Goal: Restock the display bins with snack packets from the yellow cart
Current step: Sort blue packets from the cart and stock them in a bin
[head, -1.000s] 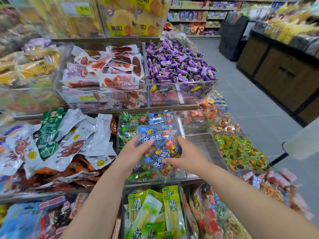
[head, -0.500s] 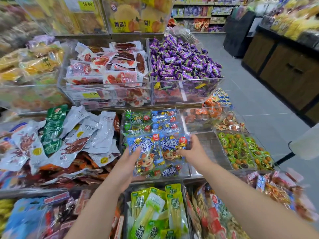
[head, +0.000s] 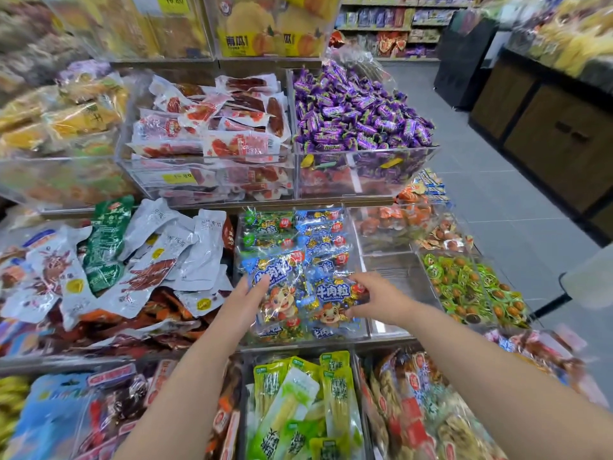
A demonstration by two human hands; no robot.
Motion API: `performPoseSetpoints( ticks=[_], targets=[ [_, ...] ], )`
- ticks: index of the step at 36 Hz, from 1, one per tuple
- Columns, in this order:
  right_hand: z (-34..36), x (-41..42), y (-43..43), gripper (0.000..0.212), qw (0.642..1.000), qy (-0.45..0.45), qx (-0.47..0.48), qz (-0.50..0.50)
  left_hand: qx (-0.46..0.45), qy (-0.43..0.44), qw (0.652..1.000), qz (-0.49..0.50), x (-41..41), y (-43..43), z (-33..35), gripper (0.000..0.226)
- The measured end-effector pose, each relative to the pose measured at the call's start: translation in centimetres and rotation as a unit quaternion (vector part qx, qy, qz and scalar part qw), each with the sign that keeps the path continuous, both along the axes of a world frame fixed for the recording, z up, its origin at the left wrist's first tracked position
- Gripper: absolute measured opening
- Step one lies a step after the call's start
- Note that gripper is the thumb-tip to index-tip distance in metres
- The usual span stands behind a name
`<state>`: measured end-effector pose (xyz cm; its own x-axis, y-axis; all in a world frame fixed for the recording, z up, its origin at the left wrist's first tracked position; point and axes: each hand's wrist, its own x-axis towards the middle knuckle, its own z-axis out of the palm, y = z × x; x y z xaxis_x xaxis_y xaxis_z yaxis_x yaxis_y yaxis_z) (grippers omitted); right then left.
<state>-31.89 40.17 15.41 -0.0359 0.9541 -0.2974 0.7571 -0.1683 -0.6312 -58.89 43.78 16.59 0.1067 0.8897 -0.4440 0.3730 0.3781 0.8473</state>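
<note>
In a shop's clear bin (head: 331, 340), my left hand (head: 247, 303) and right hand (head: 378, 300), fingers straight, touch blue packets (head: 282, 293) lying front-to-back, tops away.

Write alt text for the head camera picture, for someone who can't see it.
A person's left hand and right hand touch blue beef-cube packets lying in a clear display bin in a shop. Purple candies fill a bin behind, green-wrapped snacks one to the right.
</note>
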Motion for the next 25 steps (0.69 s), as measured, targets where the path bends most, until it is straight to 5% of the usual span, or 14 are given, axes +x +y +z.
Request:
performPoseSetpoints(
  ticks=[5, 11, 15, 19, 25],
  targets=[
    [-0.3, -2.0, 0.5, 0.049, 0.975, -0.167, 0.046, 0.137, -0.053, -0.014, 0.998, -0.035, 0.2, -0.1, -0.7, 0.083],
    [-0.2, -3.7, 0.9, 0.037, 0.926, -0.326, 0.050, 0.183, -0.084, -0.019, 0.996, -0.010, 0.4, -0.4, -1.6, 0.084],
    [1.0, -4.0, 1.3, 0.055, 0.942, -0.288, 0.043, 0.166, -0.095, -0.069, 0.993, 0.025, 0.2, -0.3, -1.6, 0.072],
    [1.2, -4.2, 1.2, 0.043, 0.922, -0.326, 0.061, 0.200, -0.061, -0.071, 0.995, 0.046, 0.2, 0.1, -0.9, 0.076],
    [2.0, -4.7, 1.2, 0.033, 0.884, -0.389, -0.040, 0.258, -0.081, -0.098, 0.987, 0.094, 0.1, 0.9, -0.7, 0.073]
  ],
)
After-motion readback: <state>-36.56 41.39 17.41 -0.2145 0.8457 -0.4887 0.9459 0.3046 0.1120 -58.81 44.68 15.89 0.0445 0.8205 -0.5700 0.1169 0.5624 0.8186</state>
